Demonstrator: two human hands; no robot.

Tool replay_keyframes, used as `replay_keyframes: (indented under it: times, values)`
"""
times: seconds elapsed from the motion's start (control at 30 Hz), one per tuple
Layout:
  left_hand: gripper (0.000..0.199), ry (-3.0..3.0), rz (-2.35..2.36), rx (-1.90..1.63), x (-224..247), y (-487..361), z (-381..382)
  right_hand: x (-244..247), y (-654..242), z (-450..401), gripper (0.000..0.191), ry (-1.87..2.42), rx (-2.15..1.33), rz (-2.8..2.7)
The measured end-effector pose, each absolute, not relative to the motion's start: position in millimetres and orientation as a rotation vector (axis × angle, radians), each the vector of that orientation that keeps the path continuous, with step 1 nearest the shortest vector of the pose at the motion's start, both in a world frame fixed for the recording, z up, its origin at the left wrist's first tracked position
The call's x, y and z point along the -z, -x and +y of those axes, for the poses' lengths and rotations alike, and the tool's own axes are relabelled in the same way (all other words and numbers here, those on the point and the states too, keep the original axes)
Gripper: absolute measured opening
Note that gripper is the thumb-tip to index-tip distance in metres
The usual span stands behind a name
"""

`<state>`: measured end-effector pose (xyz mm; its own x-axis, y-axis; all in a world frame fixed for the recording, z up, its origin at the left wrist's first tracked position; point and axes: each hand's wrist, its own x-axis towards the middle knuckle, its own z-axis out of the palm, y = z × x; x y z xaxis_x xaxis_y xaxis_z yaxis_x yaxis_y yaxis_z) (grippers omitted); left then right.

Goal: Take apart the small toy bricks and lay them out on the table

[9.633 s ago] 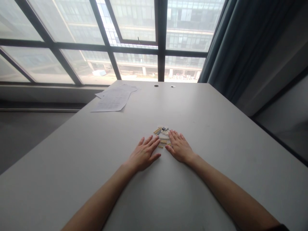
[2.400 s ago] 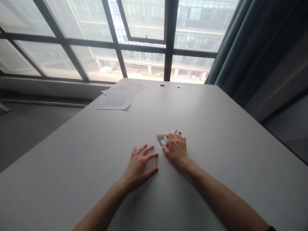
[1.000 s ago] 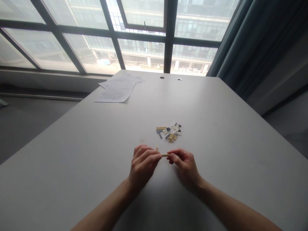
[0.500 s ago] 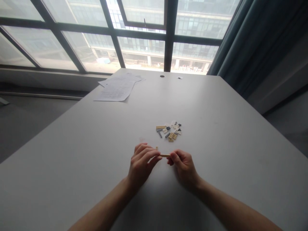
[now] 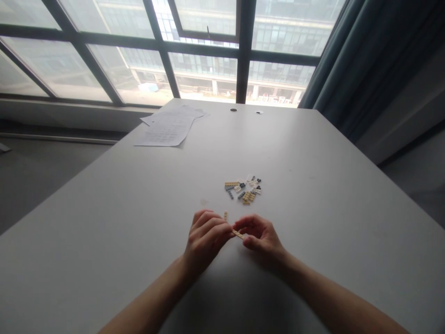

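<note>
Between my two hands is a narrow tan building-brick strip (image 5: pixel 238 234), with studs along its visible face. The fingertips of my left hand (image 5: pixel 208 236) pinch its left end. My right hand (image 5: pixel 261 235) is curled around the other end, its thumb against the strip and its index finger reaching over toward the left fingertips. A second tan strip (image 5: pixel 225 216) lies on the table just beyond my left fingers, partly hidden by them. Farther off lies a loose pile of small bricks, among them tan plates (image 5: pixel 248 197), grey strips (image 5: pixel 230 193), white pieces (image 5: pixel 238 189) and black pieces (image 5: pixel 258 180).
All of this is on a wide white table (image 5: pixel 104 241). Printed paper sheets (image 5: pixel 167 130) lie at its far left. Two round cable holes, one dark (image 5: pixel 233 110), sit near the far edge. Windows stand behind, and a dark curtain (image 5: pixel 333 65) hangs at the right.
The held strip has turned from level to slanting down to the right, its studs now showing. My right fingers have loosened and lifted, reaching toward the left hand. More of the second tan strip shows.
</note>
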<state>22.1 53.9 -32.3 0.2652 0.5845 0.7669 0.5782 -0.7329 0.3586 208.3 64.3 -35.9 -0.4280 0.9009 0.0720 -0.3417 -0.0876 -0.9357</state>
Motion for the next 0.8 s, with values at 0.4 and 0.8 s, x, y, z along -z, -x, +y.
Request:
replay_keyframes:
  times: [0.4, 0.8]
  values:
    - [0.058, -2.62, 1.321, -0.982, 37.0, 6.7, 75.6, 37.4, -218.0, 77.4, 0.037, 1.016, -1.076, -1.819]
    - [0.053, -2.604, 1.325, -0.658, 38.9, 11.5, 80.3, 43.3, -215.6, 101.6, 0.061, 1.026, -0.849, -2.154]
